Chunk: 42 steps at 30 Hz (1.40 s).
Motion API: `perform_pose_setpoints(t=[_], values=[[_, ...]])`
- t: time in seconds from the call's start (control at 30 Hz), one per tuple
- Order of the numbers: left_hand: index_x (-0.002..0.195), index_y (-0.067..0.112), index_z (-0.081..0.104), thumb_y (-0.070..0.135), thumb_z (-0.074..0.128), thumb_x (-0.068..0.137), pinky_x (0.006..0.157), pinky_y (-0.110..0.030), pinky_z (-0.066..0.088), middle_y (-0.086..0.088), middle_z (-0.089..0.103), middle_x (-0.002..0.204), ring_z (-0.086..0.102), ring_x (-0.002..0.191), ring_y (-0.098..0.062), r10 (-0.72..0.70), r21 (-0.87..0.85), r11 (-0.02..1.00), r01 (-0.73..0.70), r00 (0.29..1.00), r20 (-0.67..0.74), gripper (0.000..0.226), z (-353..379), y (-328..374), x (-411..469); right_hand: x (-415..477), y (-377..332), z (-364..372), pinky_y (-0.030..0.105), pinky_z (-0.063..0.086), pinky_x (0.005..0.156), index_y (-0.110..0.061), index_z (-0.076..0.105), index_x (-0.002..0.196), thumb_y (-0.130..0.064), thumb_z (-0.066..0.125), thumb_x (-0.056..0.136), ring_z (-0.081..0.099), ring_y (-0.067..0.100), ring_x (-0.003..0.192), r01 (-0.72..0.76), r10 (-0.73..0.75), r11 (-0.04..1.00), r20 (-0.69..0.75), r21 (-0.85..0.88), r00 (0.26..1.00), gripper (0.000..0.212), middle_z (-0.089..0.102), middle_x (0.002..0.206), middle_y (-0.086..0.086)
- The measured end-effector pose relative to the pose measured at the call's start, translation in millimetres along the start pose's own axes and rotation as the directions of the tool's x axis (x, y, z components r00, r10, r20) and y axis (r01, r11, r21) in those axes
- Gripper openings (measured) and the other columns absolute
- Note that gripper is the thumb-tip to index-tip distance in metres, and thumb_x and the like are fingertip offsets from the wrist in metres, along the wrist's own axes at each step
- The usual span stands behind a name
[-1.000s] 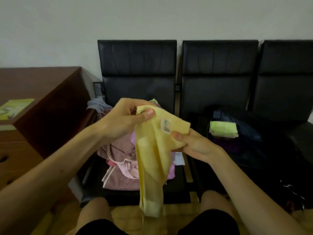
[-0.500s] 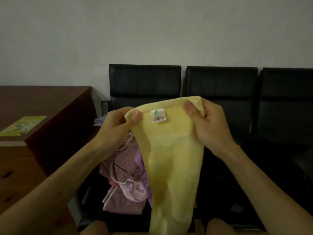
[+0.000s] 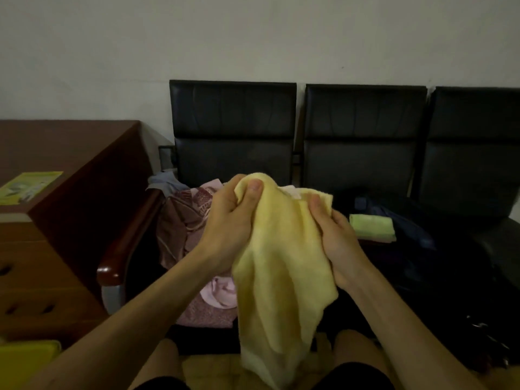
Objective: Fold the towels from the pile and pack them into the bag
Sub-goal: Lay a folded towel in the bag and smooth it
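We see the yellow towel [image 3: 281,263] held up in the air in front of the person, above their bare knees [image 3: 166,358]. It is bunched at the top and hangs down in loose folds, its lower end reaching the bottom of the view. The left hand [image 3: 228,220] grips the top left part, fingers curled into the cloth and the thumb pressed over the upper edge. The right hand [image 3: 334,243] grips the top right part, thumb on the near side and fingers wrapped behind. The two hands sit near each other with a short span of towel between them.

Behind the left hand we find the pile [image 3: 191,218], a heap of pink and brownish patterned cloth on the leftmost seat of a row of black chairs [image 3: 233,130] set against the pale wall. A grey piece lies at the back of the heap. The towel hides part of it.

On the middle seat, to the right of the towel, lies the dark bag [image 3: 439,266], open at the top. A folded green towel [image 3: 371,228] rests in its opening, on something pale and beside bluish fabric.

A glossy wooden armrest [image 3: 126,249] ends the row on the left. Beyond it stands a brown desk [image 3: 70,153] with drawers, and a yellow-green booklet [image 3: 28,187] lies flat on top. A yellow object [image 3: 25,358] shows at the lower left corner; we cannot tell what it is.
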<state>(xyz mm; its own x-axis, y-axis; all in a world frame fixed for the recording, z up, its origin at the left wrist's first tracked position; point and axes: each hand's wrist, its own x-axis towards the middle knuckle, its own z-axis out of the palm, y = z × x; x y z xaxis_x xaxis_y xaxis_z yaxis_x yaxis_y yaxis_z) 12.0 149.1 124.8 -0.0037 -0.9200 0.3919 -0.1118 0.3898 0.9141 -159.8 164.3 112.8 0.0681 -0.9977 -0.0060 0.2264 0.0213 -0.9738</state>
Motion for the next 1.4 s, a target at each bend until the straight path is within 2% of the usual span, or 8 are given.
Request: perform_pose_setpoints(t=[0.17,0.27,0.4,0.67,0.8,0.93,1.13,1.4], values=[[0.113,0.009,0.067,0.030,0.046,0.103,0.087,-0.039,0.058,-0.011,0.072,0.107,0.069,0.102,-0.026,-0.187,-0.212,0.959,0.189,0.982,0.029,0.031,20,-5,2,-20,65,-9,0.042,0.060,0.077,-0.009,0.063,0.120,-0.059,0.079,0.062,0.071,0.027,0.096,-0.204,0.172,0.951,0.150,0.233,0.974,0.078,0.074,0.107,0.013],[0.117,0.004,0.065,0.032,0.047,0.103,0.080,-0.034,0.060,-0.017,0.071,0.110,0.069,0.102,-0.029,-0.269,-0.298,0.917,0.265,0.963,0.030,0.037,20,-10,7,-32,90,-2,0.045,0.056,0.091,-0.022,0.080,0.099,-0.017,0.081,0.073,0.070,0.026,0.099,-0.245,0.205,0.962,0.270,0.124,0.941,0.027,0.074,0.104,0.009],[0.119,0.005,0.066,0.035,0.047,0.103,0.088,-0.042,0.059,-0.016,0.071,0.111,0.069,0.104,-0.029,-0.307,-0.267,0.915,0.303,0.951,0.028,0.039,7,-22,10,-36,106,0,0.034,0.055,0.093,-0.019,0.069,0.116,-0.015,0.068,0.079,0.068,0.020,0.110,-0.281,0.256,0.950,0.178,0.134,0.950,0.038,0.073,0.115,0.004],[0.088,0.008,0.060,0.030,0.051,0.101,0.075,-0.041,0.047,-0.006,0.065,0.084,0.061,0.083,-0.023,-0.080,0.574,0.802,0.166,0.982,-0.172,0.027,-57,-100,33,-31,74,-12,0.035,0.060,0.076,-0.011,0.080,0.099,-0.030,0.101,0.036,0.071,0.026,0.101,-0.396,0.281,0.826,0.317,0.402,0.906,0.069,0.072,0.114,0.016],[0.082,0.010,0.062,0.026,0.055,0.101,0.065,-0.032,0.052,-0.007,0.063,0.079,0.056,0.070,-0.015,-0.393,0.182,0.883,0.433,0.893,-0.218,0.026,-44,-112,18,-22,53,2,0.035,0.059,0.078,-0.015,0.079,0.101,-0.039,0.099,0.041,0.070,0.025,0.105,-0.385,0.256,0.856,0.363,0.346,0.896,0.068,0.071,0.116,0.014],[0.102,0.010,0.070,0.054,0.040,0.101,0.071,-0.030,0.058,-0.010,0.072,0.098,0.071,0.086,-0.019,-0.665,-0.461,0.560,0.688,0.705,0.245,0.053,-39,-102,0,-10,42,5,0.035,0.059,0.080,-0.010,0.076,0.109,-0.042,0.094,0.051,0.067,0.027,0.111,-0.326,0.202,0.870,0.335,0.371,0.920,0.068,0.068,0.122,0.017],[0.141,0.014,0.052,0.090,0.033,0.068,0.102,-0.047,0.048,-0.015,0.055,0.143,0.054,0.130,-0.034,-0.516,-0.508,0.363,0.781,0.622,0.589,0.107,-34,-122,-43,1,17,6,0.034,0.059,0.080,-0.009,0.061,0.128,-0.043,0.058,0.082,0.067,0.024,0.112,-0.272,0.223,0.891,0.170,0.363,0.960,0.058,0.068,0.125,0.013],[0.106,0.012,0.075,0.047,0.084,0.073,0.083,-0.028,0.054,-0.008,0.072,0.109,0.068,0.097,-0.017,-0.447,-0.225,0.637,0.737,0.591,0.671,0.049,-32,-123,-60,13,9,-1,0.035,0.061,0.078,-0.010,0.065,0.117,-0.039,0.053,0.092,0.071,0.021,0.102,-0.268,0.258,0.905,0.073,0.330,0.963,0.040,0.074,0.111,0.009]])
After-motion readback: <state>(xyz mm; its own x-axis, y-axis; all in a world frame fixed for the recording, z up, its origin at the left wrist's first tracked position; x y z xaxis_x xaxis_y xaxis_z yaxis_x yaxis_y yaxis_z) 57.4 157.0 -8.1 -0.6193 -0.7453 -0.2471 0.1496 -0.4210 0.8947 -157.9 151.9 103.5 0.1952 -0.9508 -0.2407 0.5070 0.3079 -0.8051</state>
